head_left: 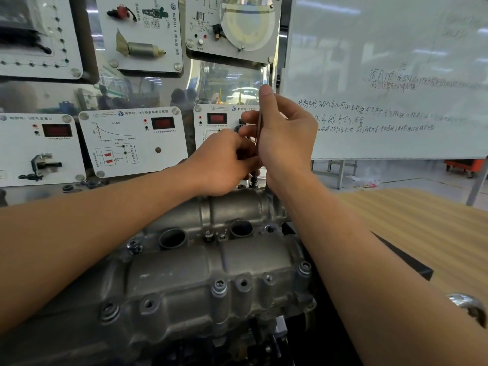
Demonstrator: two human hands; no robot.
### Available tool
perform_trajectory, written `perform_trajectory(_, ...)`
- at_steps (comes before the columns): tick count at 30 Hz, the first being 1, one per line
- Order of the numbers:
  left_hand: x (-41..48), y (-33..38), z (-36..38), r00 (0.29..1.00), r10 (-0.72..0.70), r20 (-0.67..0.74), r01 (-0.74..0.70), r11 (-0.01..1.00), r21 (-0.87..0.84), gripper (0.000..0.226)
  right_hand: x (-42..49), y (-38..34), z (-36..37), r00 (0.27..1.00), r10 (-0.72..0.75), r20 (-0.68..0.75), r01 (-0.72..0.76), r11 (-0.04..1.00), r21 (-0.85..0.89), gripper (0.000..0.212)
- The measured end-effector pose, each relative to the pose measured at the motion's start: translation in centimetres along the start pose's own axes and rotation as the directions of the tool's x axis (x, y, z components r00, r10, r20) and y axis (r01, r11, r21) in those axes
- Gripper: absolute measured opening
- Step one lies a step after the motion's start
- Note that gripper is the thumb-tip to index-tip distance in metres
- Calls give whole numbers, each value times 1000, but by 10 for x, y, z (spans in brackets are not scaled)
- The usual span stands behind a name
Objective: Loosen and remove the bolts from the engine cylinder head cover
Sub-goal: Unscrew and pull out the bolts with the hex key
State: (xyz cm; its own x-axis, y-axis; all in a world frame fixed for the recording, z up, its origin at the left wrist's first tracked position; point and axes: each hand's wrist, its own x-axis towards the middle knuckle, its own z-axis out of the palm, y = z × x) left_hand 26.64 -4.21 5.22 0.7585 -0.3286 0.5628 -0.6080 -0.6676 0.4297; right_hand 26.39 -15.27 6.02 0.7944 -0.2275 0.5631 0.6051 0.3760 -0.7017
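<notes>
A grey cast cylinder head cover (200,273) fills the lower middle of the head view. Bolts (219,286) sit in bosses along its near edge, and another bolt (134,246) stands at the left beside a round opening. At the cover's far end, my right hand (284,138) grips a thin upright hex key (259,128), thumb raised on top. Just below and to the left, my left hand (224,165) curls its fingers round the tool's lower part. A dark bolt (254,180) shows beneath the hands, above the cover's far edge.
Behind the engine stands a display board (132,141) with sensor panels and red digital readouts. A whiteboard (390,75) with handwriting is at the right. A wooden tabletop (422,233) lies to the right, with a black bar (404,257) on it.
</notes>
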Motion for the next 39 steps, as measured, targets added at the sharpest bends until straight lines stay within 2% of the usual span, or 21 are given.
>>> perform_trajectory(2, 0, 0, -1, 1000, -7, 1, 7, 1000, -7, 23, 1, 1, 0, 1000, -8, -1, 8, 999, -42, 23)
perform_trajectory(5, 0, 1, -1, 1000, -18, -8, 19, 1000, 4, 34, 4, 7, 0, 997, -64, 34, 69, 978, -196, 30)
perform_trajectory(8, -1, 2, 0, 1000, -26, -8, 26, 1000, 5, 33, 5, 10, 2, 990, -103, 94, 125, 954, -272, 18)
perform_trajectory(13, 0, 1, 1, 1000, -18, -10, 18, 1000, -2, 34, 3, 7, 4, 990, -29, 139, 65, 962, -265, 26)
perform_trajectory(19, 1, 0, 1, 1000, -13, 0, 13, 1000, 21, 26, 4, 3, 2, 998, 10, 68, 0, 989, -149, 16)
perform_trajectory(26, 1, -1, 1, 1000, -24, -7, 24, 999, 34, 24, 3, 1, 5, 996, 24, 83, -12, 989, -148, 35)
perform_trajectory(29, 0, 0, 1, 1000, -11, -12, 11, 1000, 20, 26, 1, 3, 5, 996, -18, 92, 36, 978, -204, 34)
perform_trajectory(32, 1, 0, 1, 1000, -9, -19, 10, 999, 52, 41, -3, 4, 5, 990, -104, 99, 130, 941, -313, 21)
perform_trajectory(34, 1, 0, 1, 1000, -10, -15, 11, 997, 75, 47, -3, 5, 5, 983, -178, 54, 185, 921, -342, 15)
perform_trajectory(39, 1, 1, 1, 1000, 13, -16, -12, 1000, 22, 32, -1, 8, 3, 980, -193, -52, 165, 929, -331, 20)
